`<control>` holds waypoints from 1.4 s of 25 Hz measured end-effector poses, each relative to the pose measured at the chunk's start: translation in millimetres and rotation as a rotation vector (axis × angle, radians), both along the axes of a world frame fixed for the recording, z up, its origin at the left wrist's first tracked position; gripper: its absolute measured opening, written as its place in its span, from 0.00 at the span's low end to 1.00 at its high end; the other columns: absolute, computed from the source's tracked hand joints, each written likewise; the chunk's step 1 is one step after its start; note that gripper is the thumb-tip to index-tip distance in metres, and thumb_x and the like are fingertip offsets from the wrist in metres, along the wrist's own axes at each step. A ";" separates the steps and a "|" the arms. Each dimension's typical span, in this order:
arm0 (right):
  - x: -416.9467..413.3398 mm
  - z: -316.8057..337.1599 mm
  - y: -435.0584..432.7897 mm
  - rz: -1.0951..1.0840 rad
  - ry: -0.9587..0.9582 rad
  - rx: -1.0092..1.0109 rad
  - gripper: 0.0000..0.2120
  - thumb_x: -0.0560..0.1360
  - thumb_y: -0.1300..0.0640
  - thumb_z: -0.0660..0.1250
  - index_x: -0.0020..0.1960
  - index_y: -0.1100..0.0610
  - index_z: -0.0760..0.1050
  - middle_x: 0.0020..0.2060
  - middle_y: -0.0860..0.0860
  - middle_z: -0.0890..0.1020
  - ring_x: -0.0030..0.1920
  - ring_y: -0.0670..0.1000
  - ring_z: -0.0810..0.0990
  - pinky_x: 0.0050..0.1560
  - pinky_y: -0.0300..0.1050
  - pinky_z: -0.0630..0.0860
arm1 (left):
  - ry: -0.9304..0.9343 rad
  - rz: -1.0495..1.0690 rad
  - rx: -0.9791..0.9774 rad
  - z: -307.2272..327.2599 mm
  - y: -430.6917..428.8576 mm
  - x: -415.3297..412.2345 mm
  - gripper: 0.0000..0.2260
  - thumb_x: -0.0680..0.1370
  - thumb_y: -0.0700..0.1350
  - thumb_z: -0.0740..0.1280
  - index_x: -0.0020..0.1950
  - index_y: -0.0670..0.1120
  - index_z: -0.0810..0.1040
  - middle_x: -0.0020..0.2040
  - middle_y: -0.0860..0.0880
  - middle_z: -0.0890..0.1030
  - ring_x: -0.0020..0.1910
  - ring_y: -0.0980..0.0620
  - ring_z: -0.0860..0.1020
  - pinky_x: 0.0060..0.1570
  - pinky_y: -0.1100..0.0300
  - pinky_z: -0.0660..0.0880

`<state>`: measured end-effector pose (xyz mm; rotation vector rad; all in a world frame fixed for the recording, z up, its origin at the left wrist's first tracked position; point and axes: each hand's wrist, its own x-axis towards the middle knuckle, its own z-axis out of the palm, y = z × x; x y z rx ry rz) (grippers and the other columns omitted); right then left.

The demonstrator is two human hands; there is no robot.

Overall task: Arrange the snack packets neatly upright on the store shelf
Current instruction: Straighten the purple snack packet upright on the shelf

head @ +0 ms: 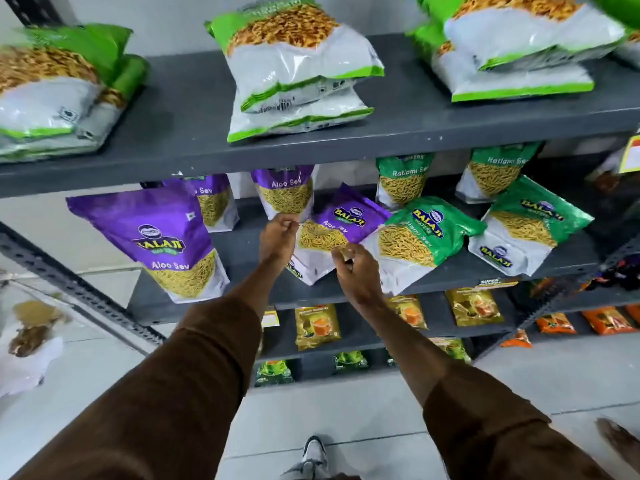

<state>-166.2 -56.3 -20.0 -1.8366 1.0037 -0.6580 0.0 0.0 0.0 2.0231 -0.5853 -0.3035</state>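
A purple Aloo Sev packet (346, 220) lies tilted on the middle grey shelf (242, 254). My left hand (278, 237) pinches its left edge with closed fingers. My right hand (355, 271) curls on its lower right edge. Just behind my left hand an Aloo Sev packet (285, 194) stands upright, and another (214, 202) stands further left. A large Aloo Sev packet (159, 244) stands at the shelf's front left. Two green Ratlami Sev packets (415, 237) (523, 226) lean over to the right, and two more (403, 178) (495, 174) stand upright behind them.
On the top shelf (194, 109) green-and-white snack packets (298, 71) lie flat in stacks. Lower shelves hold yellow packets (317, 325) and orange packets (606, 320). A slanted metal brace (69, 282) runs along the rack's left side. My shoe (313, 452) is on the tiled floor.
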 end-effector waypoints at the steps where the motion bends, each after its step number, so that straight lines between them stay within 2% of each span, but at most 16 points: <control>1: 11.9 -6.8 0.5 -0.045 0.030 0.031 0.22 0.79 0.48 0.65 0.60 0.67 0.77 0.56 0.65 0.83 0.58 0.63 0.81 0.60 0.53 0.76 | 0.036 -0.039 0.055 -4.3 -5.9 11.9 0.13 0.80 0.45 0.63 0.61 0.43 0.79 0.60 0.41 0.83 0.61 0.42 0.80 0.60 0.57 0.75; 2: 23.7 -12.7 0.8 -0.097 0.063 0.079 0.23 0.79 0.48 0.65 0.60 0.68 0.77 0.57 0.65 0.83 0.60 0.63 0.81 0.59 0.51 0.74 | 0.056 -0.081 0.142 -7.2 -11.1 21.9 0.14 0.80 0.45 0.62 0.63 0.42 0.78 0.63 0.40 0.81 0.63 0.39 0.78 0.63 0.51 0.75; 4: 38.0 -23.4 3.6 -0.158 0.124 0.220 0.26 0.78 0.46 0.65 0.63 0.68 0.75 0.60 0.65 0.81 0.61 0.63 0.80 0.60 0.51 0.74 | 0.118 -0.132 0.345 -14.1 -19.8 35.2 0.17 0.81 0.46 0.59 0.65 0.41 0.77 0.67 0.38 0.78 0.66 0.37 0.75 0.66 0.49 0.73; 6: 49.0 -37.4 -1.5 -0.148 0.124 0.412 0.29 0.78 0.43 0.64 0.63 0.68 0.73 0.58 0.64 0.81 0.59 0.62 0.81 0.64 0.57 0.76 | 0.195 -0.188 0.391 -21.4 -25.9 41.4 0.18 0.82 0.45 0.57 0.68 0.39 0.75 0.69 0.37 0.76 0.68 0.38 0.74 0.68 0.53 0.72; 8: 57.1 -42.0 -7.8 -0.124 -0.017 0.626 0.24 0.78 0.44 0.65 0.62 0.63 0.71 0.56 0.61 0.79 0.58 0.62 0.80 0.61 0.61 0.78 | 0.271 -0.192 0.362 -31.5 -31.4 48.4 0.19 0.83 0.45 0.57 0.69 0.37 0.73 0.70 0.36 0.74 0.70 0.39 0.73 0.70 0.51 0.71; 10: 63.2 -43.3 -10.6 -0.128 -0.159 0.736 0.20 0.78 0.49 0.66 0.65 0.59 0.69 0.57 0.58 0.77 0.57 0.60 0.79 0.56 0.60 0.78 | 0.364 -0.151 0.280 -38.6 -33.6 52.9 0.15 0.81 0.43 0.60 0.64 0.38 0.77 0.66 0.36 0.78 0.58 0.47 0.81 0.59 0.57 0.77; 12: 61.9 -46.4 -9.1 -0.125 -0.280 0.707 0.15 0.79 0.56 0.66 0.64 0.59 0.70 0.50 0.55 0.78 0.49 0.56 0.79 0.52 0.59 0.78 | 0.497 -0.130 0.194 -38.3 -26.6 50.8 0.06 0.80 0.40 0.63 0.50 0.43 0.80 0.52 0.40 0.79 0.37 0.52 0.80 0.36 0.64 0.73; 14: 52.2 -50.2 -1.5 -0.060 -0.295 0.646 0.14 0.80 0.61 0.65 0.64 0.58 0.70 0.41 0.53 0.78 0.37 0.49 0.78 0.43 0.50 0.79 | 0.614 -0.105 0.146 -38.6 -10.5 50.0 0.06 0.78 0.37 0.64 0.42 0.43 0.77 0.46 0.41 0.77 0.37 0.49 0.76 0.34 0.60 0.68; 16: 37.8 -46.7 5.9 -0.016 -0.307 0.608 0.17 0.79 0.68 0.62 0.66 0.58 0.68 0.38 0.53 0.78 0.30 0.45 0.77 0.33 0.42 0.78 | 0.662 -0.100 0.082 -35.3 10.6 40.9 0.10 0.76 0.31 0.62 0.41 0.43 0.78 0.43 0.44 0.78 0.40 0.49 0.75 0.37 0.60 0.69; 17: 29.7 -43.7 10.6 -0.010 -0.322 0.601 0.21 0.78 0.71 0.61 0.67 0.55 0.67 0.41 0.52 0.80 0.32 0.45 0.78 0.34 0.40 0.78 | 0.651 -0.092 0.039 -31.7 21.4 32.7 0.11 0.76 0.30 0.61 0.42 0.43 0.79 0.43 0.46 0.79 0.41 0.51 0.76 0.37 0.63 0.72; 20: 3.4 -29.7 24.9 0.061 -0.266 0.491 0.30 0.77 0.69 0.63 0.75 0.50 0.62 0.61 0.47 0.80 0.58 0.47 0.79 0.59 0.41 0.77 | 0.605 -0.048 -0.139 -16.1 61.4 -7.3 0.09 0.75 0.32 0.67 0.50 0.42 0.83 0.47 0.46 0.85 0.43 0.51 0.81 0.36 0.67 0.77; 21: -6.7 -24.4 29.5 0.091 -0.227 0.443 0.32 0.77 0.67 0.64 0.76 0.49 0.60 0.65 0.46 0.78 0.62 0.47 0.77 0.59 0.36 0.76 | 0.583 -0.027 -0.197 -12.3 74.9 -21.4 0.10 0.75 0.33 0.68 0.55 0.41 0.82 0.49 0.45 0.86 0.44 0.51 0.82 0.38 0.65 0.79; 23: -28.0 -11.6 39.1 0.153 -0.196 0.362 0.33 0.77 0.65 0.66 0.77 0.48 0.59 0.65 0.46 0.79 0.63 0.48 0.78 0.51 0.31 0.77 | 0.526 0.017 -0.310 -5.2 104.3 -50.0 0.15 0.75 0.33 0.69 0.61 0.42 0.80 0.50 0.46 0.86 0.44 0.54 0.84 0.39 0.65 0.80; 26: -54.5 2.1 53.1 0.260 -0.211 0.294 0.34 0.77 0.66 0.66 0.78 0.50 0.58 0.62 0.46 0.80 0.63 0.49 0.80 0.62 0.41 0.77 | 0.448 0.047 -0.409 1.2 139.5 -86.6 0.18 0.75 0.32 0.68 0.63 0.45 0.78 0.50 0.47 0.86 0.44 0.58 0.84 0.40 0.67 0.79; 31: -66.7 10.9 63.6 0.361 -0.276 0.334 0.34 0.77 0.71 0.63 0.78 0.53 0.57 0.69 0.52 0.76 0.67 0.49 0.77 0.69 0.43 0.72 | 0.389 0.072 -0.472 -3.2 156.3 -105.6 0.18 0.76 0.30 0.66 0.63 0.44 0.79 0.40 0.54 0.86 0.39 0.62 0.83 0.35 0.69 0.77; 35: -51.7 4.6 55.4 0.341 -0.185 0.282 0.33 0.77 0.68 0.65 0.78 0.52 0.57 0.68 0.50 0.77 0.67 0.49 0.77 0.68 0.41 0.73 | 0.376 0.031 -0.398 -16.4 148.2 -85.8 0.18 0.76 0.31 0.67 0.65 0.42 0.77 0.50 0.43 0.86 0.46 0.55 0.83 0.42 0.65 0.79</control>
